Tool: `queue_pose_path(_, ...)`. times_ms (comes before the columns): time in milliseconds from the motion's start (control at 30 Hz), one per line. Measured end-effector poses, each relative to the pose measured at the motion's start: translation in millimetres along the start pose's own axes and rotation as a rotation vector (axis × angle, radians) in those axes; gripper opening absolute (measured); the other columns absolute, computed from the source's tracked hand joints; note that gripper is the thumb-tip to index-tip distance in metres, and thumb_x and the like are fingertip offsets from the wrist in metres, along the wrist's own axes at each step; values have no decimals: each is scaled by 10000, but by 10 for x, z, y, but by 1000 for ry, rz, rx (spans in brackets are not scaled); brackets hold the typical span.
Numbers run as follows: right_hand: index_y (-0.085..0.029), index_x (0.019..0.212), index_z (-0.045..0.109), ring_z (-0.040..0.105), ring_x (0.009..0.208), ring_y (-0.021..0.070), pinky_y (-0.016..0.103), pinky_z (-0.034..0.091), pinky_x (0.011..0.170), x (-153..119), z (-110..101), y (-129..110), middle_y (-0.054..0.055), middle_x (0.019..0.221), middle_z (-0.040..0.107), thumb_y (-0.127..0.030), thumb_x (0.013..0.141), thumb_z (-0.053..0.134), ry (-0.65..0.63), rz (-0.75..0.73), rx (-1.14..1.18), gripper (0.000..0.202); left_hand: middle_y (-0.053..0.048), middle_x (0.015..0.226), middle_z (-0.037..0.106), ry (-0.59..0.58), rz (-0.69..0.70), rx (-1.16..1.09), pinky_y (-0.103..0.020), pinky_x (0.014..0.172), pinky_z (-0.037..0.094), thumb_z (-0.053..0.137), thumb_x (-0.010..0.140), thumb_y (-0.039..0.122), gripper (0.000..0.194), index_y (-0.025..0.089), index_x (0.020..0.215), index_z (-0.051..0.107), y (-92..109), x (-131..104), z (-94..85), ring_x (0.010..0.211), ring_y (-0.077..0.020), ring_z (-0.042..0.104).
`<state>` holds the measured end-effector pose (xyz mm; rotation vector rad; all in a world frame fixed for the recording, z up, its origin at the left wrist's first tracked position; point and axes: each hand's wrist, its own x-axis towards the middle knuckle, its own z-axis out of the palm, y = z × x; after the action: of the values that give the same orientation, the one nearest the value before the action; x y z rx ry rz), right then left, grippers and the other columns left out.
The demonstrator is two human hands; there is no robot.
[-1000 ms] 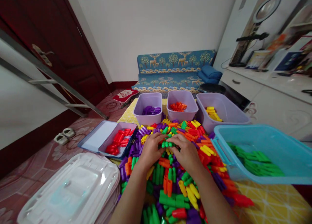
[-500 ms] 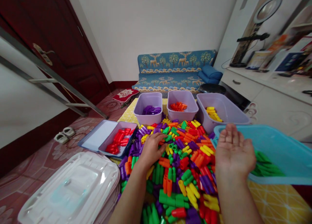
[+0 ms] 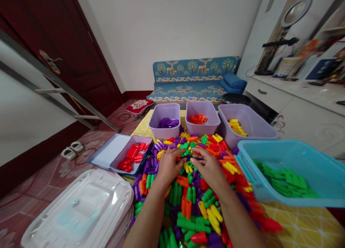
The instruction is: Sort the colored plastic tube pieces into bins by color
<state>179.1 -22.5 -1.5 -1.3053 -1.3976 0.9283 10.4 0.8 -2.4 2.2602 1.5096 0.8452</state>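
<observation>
A heap of tube-shaped plastic building pieces (image 3: 191, 221) in red, orange, yellow, green and purple covers the table. Both hands are over its middle, palms half turned toward each other. My left hand (image 3: 169, 166) rests at green pieces (image 3: 185, 146), its thumb apart from the bent fingers, and I see nothing held. Facing it, my right hand (image 3: 209, 168) has its fingers apart above green and yellow pieces, with no piece visible in it. The fingertips partly hide the pieces beneath them.
Lilac bins hold purple (image 3: 164, 133), orange (image 3: 202, 130) and yellow (image 3: 248, 133) pieces along the back. A blue bin (image 3: 296, 143) of green pieces stands right; a lidded box (image 3: 107, 151) with red pieces is left. Stacked white lids (image 3: 78, 208) lie front left.
My right hand has moved left from beside the blue bin, where it was palm up, to the heap's middle by my left hand. My left hand has barely moved.
</observation>
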Motion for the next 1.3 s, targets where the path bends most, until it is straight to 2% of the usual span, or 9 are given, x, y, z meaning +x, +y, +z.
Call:
queue_pose_path(133,-200,1130,639,657,916,200,343,548,769,-25,15,-38,89,1099,668,-288,766,601,11,-54,-92,376,-26,1031,730,60,-12,-21,-381,924,433,637,814,192,302,285,1094,699,-7,9,-18,967,-222,632)
queue_pose_path(300,-208,1194,626,674,885,211,403,537,820,-58,-27,-161,92,1132,685,-261,780,604,-13,-97,-236,418,-17,1007,720,102,166,-108,-435,1022,360,614,847,185,265,295,1073,699,48,-16,-84,1032,-216,586)
queue_pose_path(400,-210,1141,668,653,1021,254,454,483,930,-62,-48,-168,94,1133,699,-233,772,619,-31,-124,-303,373,-46,990,709,74,206,-211,-378,925,436,595,871,232,214,247,1059,695,75,-30,-51,977,-207,602)
queue_pose_path(500,-205,1036,708,677,947,260,447,511,875,-52,-114,-160,87,1027,733,-244,756,642,4,-103,-242,291,-53,945,712,87,172,-266,-341,855,460,612,868,292,242,225,1093,671,78,-38,-10,929,-202,618)
queue_pose_path(567,-189,1006,704,688,854,244,416,537,803,-49,-198,-205,79,945,740,-290,749,669,140,-81,-107,279,-46,933,721,97,144,-277,-345,873,451,619,865,333,279,229,1121,656,79,-44,-12,933,-204,626)
queue_pose_path(733,-186,943,632,663,791,144,374,513,866,-48,-501,-427,2,880,676,-261,784,664,846,-278,462,179,-60,977,717,15,170,-264,-347,876,450,645,818,466,313,228,1013,701,118,-69,-85,948,-216,634)
queue_pose_path(800,-185,830,591,664,846,132,376,484,938,-37,-619,-454,-11,854,650,-200,786,643,935,-350,707,69,-68,1002,706,-26,204,-239,-355,886,451,683,767,509,391,234,1044,699,144,-79,-101,971,-230,625)
queue_pose_path(1033,-181,845,584,611,1103,151,364,444,1022,-24,-738,-374,71,1072,635,-271,894,459,887,-195,1010,161,-61,1022,698,-106,269,-136,-413,978,408,737,664,575,545,274,1116,684,196,-87,-109,1012,-255,600)
queue_pose_path(1300,-200,988,620,636,996,190,387,487,886,-26,-579,-353,63,1086,651,-356,807,575,775,-157,721,243,-59,1000,687,-113,229,-132,-391,929,427,733,692,539,445,271,1048,717,169,-65,-79,986,-243,603)
